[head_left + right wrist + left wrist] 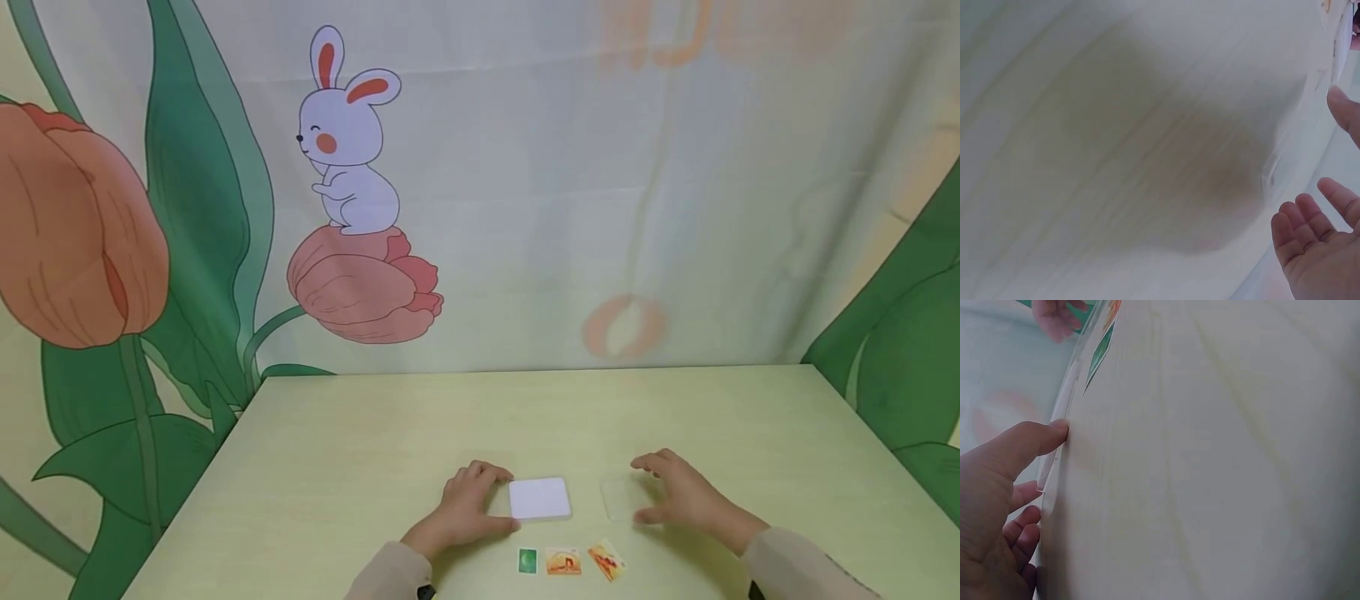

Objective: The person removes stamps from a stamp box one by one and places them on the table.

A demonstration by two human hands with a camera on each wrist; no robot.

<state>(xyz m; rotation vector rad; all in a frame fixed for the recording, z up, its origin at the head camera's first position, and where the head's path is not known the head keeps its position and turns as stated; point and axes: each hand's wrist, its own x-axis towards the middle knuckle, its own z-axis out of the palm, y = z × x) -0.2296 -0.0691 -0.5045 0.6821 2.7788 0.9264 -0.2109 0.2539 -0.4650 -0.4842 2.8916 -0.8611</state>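
Observation:
A flat white rectangular box [540, 498] lies on the table, its edge [1050, 469] showing in the left wrist view. My left hand [472, 504] holds it at its left end, thumb on the near side and a finger at the far corner. To the right lies a thin clear plastic piece [617, 500], faint against the tabletop. Beside that piece, my right hand [686, 496] is spread, thumb and fingers apart; the right wrist view shows nothing between them. Three small picture cards lie nearer me: a green one [527, 561], an orange one [563, 562] and a tilted orange one [607, 559].
The pale wood-grain table [337, 450] reaches back to a printed curtain [510, 208] with a rabbit and tulips. More tulip leaves [900, 358] are printed along the right side.

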